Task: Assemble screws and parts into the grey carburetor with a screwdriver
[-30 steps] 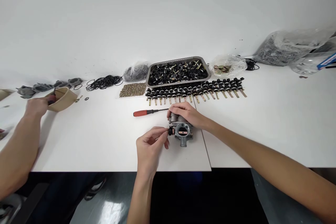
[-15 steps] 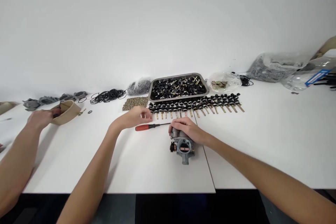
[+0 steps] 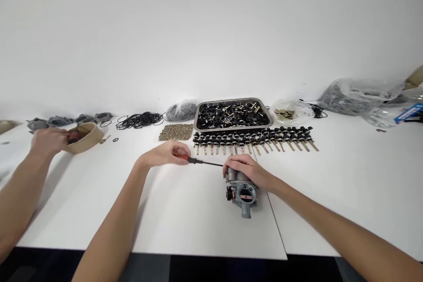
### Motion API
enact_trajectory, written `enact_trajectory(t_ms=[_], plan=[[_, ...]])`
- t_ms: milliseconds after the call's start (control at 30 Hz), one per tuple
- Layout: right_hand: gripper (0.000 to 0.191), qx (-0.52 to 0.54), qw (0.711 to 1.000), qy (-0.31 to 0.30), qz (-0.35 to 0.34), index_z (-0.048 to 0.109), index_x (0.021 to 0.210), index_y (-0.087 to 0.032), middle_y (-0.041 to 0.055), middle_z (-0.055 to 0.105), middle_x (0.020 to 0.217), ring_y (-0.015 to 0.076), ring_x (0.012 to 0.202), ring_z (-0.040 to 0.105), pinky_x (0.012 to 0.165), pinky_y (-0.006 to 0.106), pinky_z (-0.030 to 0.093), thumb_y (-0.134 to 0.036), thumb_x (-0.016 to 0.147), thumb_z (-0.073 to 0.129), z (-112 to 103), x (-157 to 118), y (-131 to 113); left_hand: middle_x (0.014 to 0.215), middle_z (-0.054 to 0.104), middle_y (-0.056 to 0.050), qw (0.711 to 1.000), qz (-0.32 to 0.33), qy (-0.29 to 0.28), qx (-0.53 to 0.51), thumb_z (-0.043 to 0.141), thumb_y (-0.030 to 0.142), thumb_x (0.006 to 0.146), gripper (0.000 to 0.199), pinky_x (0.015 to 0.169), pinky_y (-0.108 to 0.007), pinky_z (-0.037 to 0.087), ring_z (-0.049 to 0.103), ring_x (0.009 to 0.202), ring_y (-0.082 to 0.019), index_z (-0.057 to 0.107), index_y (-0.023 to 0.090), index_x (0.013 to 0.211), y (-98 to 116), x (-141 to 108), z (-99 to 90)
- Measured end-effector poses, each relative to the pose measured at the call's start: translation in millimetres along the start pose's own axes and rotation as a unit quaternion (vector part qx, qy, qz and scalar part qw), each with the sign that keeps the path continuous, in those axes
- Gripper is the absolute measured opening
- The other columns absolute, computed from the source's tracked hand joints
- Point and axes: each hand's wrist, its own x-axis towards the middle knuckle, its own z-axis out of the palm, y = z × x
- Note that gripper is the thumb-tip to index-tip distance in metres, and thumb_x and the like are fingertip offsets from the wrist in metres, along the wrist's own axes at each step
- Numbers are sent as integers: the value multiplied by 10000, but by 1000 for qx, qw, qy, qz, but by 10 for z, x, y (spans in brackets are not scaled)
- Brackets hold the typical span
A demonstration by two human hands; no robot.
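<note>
My left hand (image 3: pixel 167 153) is closed round the red handle of a screwdriver (image 3: pixel 206 162), whose shaft points right toward my right hand. My right hand (image 3: pixel 244 168) rests over the top of a grey metal carburetor (image 3: pixel 245 194) and grips it on the white table. The carburetor's round bore faces me, with a black and copper-coloured fitting on its left side. Behind both hands runs a row of black-headed parts with brass-coloured stems (image 3: pixel 251 139).
A metal tray (image 3: pixel 234 129) of black parts stands behind the row. Brass pieces (image 3: pixel 176 132), black rings (image 3: pixel 140 120) and plastic bags (image 3: pixel 360 94) lie along the wall. At left, another person's hand (image 3: pixel 49 144) reaches to a beige ring-shaped container (image 3: pixel 88 139).
My left hand has taken hold of the screwdriver's handle, which lay on the table before. The view has shifted a little; my right hand stays on the carburetor.
</note>
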Motion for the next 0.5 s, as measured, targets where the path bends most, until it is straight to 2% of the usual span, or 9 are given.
enact_trajectory(t_ms=[67, 133, 167, 267, 367, 433, 500], plan=[[370, -6, 1000, -1, 0, 721, 820, -135, 67, 687, 834, 134, 695, 606, 628, 241, 470, -469, 927, 604, 17, -14, -16, 747, 688, -120, 982, 47, 88, -160, 910, 222, 560, 323, 599, -254, 467, 614, 641, -158, 750, 94, 809, -111, -18, -111], [356, -16, 1000, 5, -10, 730, 837, -145, 69, 697, 872, 144, 735, 619, 659, 254, 481, -464, 933, 608, 25, -36, -48, 666, 669, -124, 930, 113, 186, -297, 935, 169, 499, 341, 559, -284, 478, 605, 569, -171, 739, 67, 758, -241, -14, -204], [343, -27, 999, 11, -22, 738, 861, -153, 72, 707, 904, 155, 782, 634, 699, 266, 493, -462, 936, 612, 14, -48, -77, 628, 649, -103, 900, 142, 228, -342, 931, 184, 519, 325, 536, -283, 468, 581, 537, -156, 731, 75, 750, -302, -2, -243], [336, -99, 992, 53, -64, 755, 968, -179, 81, 729, 1004, 195, 943, 661, 843, 325, 508, -482, 948, 611, -138, -75, -254, 575, 586, -29, 823, 194, 324, -424, 836, 230, 696, 184, 480, -229, 405, 483, 481, -74, 709, 119, 769, -439, 62, -335], [359, -196, 975, 93, -50, 758, 1017, -186, 95, 736, 1040, 211, 961, 669, 871, 362, 511, -512, 934, 631, -517, -82, -574, 571, 547, 5, 750, 207, 392, -491, 715, 163, 819, 66, 496, -186, 403, 446, 491, -26, 691, 118, 777, -517, 130, -406], [367, -248, 961, 121, -33, 758, 1018, -192, 101, 740, 1035, 214, 939, 680, 867, 367, 517, -526, 922, 638, -864, -84, -818, 595, 567, 6, 715, 205, 415, -524, 670, 122, 852, 67, 536, -173, 431, 464, 515, -16, 680, 111, 786, -560, 161, -441], [354, -321, 928, 191, -6, 749, 1034, -189, 109, 740, 1069, 211, 931, 686, 870, 362, 511, -504, 931, 623, -1227, -91, -1023, 637, 613, -1, 690, 207, 430, -544, 648, 109, 871, 76, 554, -164, 435, 468, 525, -9, 662, 110, 797, -609, 183, -461]])
